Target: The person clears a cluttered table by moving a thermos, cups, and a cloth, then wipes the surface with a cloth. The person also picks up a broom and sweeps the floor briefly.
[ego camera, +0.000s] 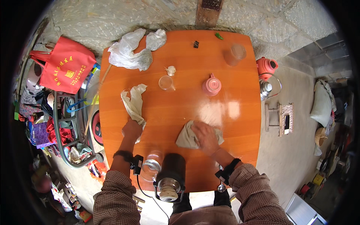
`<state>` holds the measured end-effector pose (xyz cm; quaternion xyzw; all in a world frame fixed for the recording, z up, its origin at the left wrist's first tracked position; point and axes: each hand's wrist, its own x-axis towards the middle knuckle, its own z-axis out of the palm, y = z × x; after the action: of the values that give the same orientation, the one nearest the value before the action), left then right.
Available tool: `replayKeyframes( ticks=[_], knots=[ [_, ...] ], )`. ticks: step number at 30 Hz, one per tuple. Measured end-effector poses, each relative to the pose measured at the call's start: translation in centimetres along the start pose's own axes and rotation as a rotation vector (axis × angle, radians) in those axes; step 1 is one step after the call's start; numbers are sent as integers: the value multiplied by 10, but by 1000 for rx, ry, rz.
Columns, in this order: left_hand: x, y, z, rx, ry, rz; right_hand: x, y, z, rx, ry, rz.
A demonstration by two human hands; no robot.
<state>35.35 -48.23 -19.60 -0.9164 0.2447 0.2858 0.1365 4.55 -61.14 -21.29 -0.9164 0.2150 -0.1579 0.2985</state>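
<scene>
My left hand (pixel 132 131) grips a crumpled cream cloth (pixel 133 102) at its near end; the rest lies spread up the left side of the orange-brown wooden table (pixel 166 112). Flat on a folded beige cloth (pixel 185 137), my right hand (pixel 206 137) presses it against the tabletop right of the middle. Beyond it an upturned pink cup (pixel 211 85) rests near a clear plastic cup (pixel 166 83) and a garlic bulb (pixel 170 70). Close to my body stand a dark vacuum flask (pixel 171 171) and a glass jar (pixel 150 169). A metal spoon (pixel 221 187) lies partly hidden under my right wrist.
Crumpled plastic bags (pixel 132 53), a green chili (pixel 218 36), a small black object (pixel 196 44) and another clear cup (pixel 237 53) lie towards the stone wall (pixel 112 17). Left stands a red bag (pixel 67 64); right, a pink kettle (pixel 266 67) and a stool (pixel 279 119).
</scene>
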Motion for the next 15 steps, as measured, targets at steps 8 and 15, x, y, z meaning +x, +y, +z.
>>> replayKeyframes(
  ticks=[8, 15],
  knots=[
    [1, -1, 2, 3, 6, 41, 58, 5, -35, 252, 26, -25],
    [2, -3, 4, 18, 39, 53, 123, 31, -34, 155, 180, 65]
  ],
)
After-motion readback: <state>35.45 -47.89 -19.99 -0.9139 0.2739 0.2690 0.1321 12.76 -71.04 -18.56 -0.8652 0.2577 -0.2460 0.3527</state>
